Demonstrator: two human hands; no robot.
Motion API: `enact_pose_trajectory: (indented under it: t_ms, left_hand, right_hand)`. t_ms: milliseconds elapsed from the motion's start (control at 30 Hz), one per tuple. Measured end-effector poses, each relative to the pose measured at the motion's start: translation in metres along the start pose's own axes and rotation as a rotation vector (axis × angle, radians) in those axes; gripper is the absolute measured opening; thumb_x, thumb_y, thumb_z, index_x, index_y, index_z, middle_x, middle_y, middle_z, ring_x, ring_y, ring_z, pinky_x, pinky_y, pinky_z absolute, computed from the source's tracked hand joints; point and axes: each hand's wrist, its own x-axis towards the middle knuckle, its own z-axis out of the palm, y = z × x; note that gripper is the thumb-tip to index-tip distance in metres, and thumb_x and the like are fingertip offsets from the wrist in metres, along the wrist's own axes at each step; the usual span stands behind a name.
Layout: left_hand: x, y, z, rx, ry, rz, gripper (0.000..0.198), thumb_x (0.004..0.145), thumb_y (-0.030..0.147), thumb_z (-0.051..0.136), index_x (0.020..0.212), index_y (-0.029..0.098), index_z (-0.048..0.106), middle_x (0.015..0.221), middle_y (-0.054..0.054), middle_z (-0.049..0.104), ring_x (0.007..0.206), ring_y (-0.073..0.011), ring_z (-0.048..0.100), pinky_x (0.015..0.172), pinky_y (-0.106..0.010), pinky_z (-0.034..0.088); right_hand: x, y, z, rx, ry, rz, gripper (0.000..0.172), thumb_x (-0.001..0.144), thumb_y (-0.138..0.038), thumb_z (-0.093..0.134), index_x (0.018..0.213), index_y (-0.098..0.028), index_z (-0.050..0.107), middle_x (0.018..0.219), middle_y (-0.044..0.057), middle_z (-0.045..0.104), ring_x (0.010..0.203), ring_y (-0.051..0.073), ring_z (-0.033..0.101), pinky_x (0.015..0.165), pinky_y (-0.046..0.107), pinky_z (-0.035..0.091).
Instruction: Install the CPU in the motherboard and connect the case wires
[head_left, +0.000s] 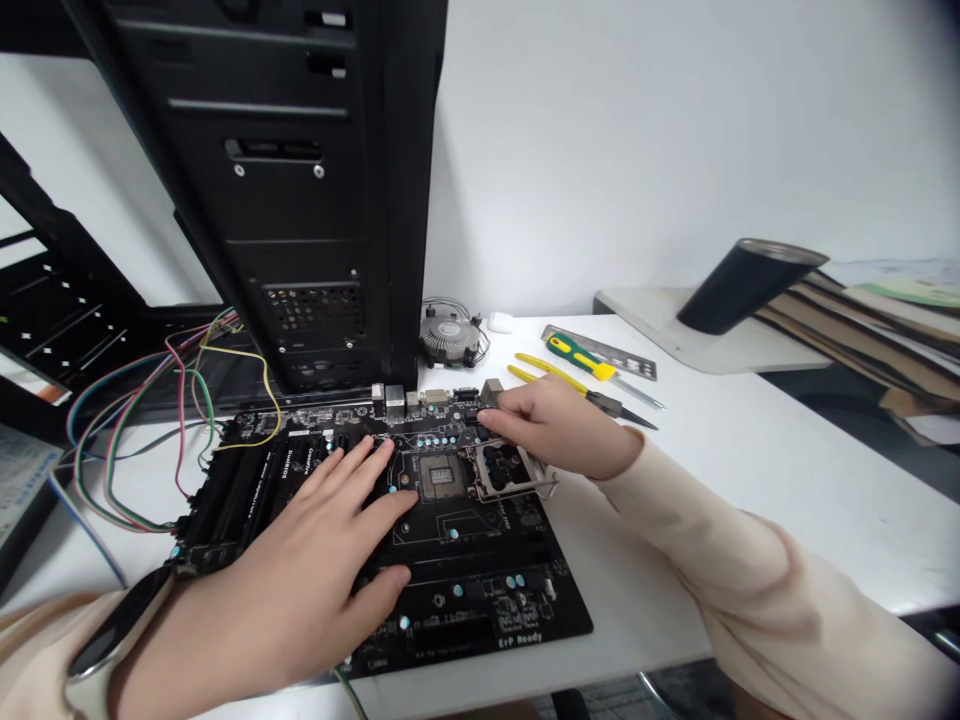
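- Motherboard [480, 590] is laid flat on a white desk [675, 520], just in front of an upright black PC case [300, 200].
- Left hand [292, 570] is spread wide, with nothing held; its fingers are pressed on the board, which appears to be steadied by them.
- Right hand [559, 425] is drawn narrow, its fingertips [487, 418] placed on the board just above a metal load plate [504, 470]; whether that plate is gripped cannot be told.
- CPU socket [439, 476] is exposed, with the plate swung open beside it.
- Work at the socket is judged to be in hand; careful, square handling of the plate is called for.
- Yellow-handled pliers [555, 378], a green-and-yellow screwdriver [577, 356] and an I/O shield [604, 350] are laid nearby.
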Motion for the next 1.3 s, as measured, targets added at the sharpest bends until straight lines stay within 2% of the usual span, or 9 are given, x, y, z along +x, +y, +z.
enact_pose_trajectory:
  t_ms: [367, 667, 1300]
  left_hand:
    - [-0.0016, -0.0004, 0.0050, 0.008, 0.058, 0.021, 0.043, 0.087, 0.032, 0.052, 0.127, 0.019, 0.059, 0.148, -0.022, 0.038, 0.136, -0.0437, 0.032, 0.099, -0.065, 0.039]
    - [-0.0012, 0.0008, 0.0034, 0.041, 0.042, 0.024, 0.042, 0.087, 0.032, 0.051, 0.126, 0.018, 0.060, 0.147, -0.026, 0.037, 0.134, -0.0453, 0.034, 0.096, -0.065, 0.042]
    - [-0.0006, -0.0009, 0.0051, 0.009, 0.057, 0.021, 0.043, 0.087, 0.033, 0.053, 0.127, 0.019, 0.059, 0.148, -0.022, 0.038, 0.136, -0.0438, 0.033, 0.099, -0.064, 0.040]
  right_hand:
    - [-0.0002, -0.0012, -0.0010, 0.025, -0.007, 0.018, 0.049, 0.088, -0.039, 0.047, 0.047, -0.020, 0.027, 0.043, -0.007, 0.029, 0.045, 0.008, 0.028, 0.057, 0.029, 0.027]
    - [0.0011, 0.0032, 0.0033, 0.020, 0.011, -0.002, 0.049, 0.088, -0.040, 0.048, 0.048, -0.021, 0.028, 0.044, -0.007, 0.028, 0.046, 0.009, 0.027, 0.054, 0.028, 0.024]
    - [0.0017, 0.0036, 0.0046, 0.005, 0.035, -0.025, 0.049, 0.088, -0.042, 0.047, 0.048, -0.020, 0.030, 0.043, -0.006, 0.031, 0.045, 0.008, 0.029, 0.052, 0.026, 0.026]
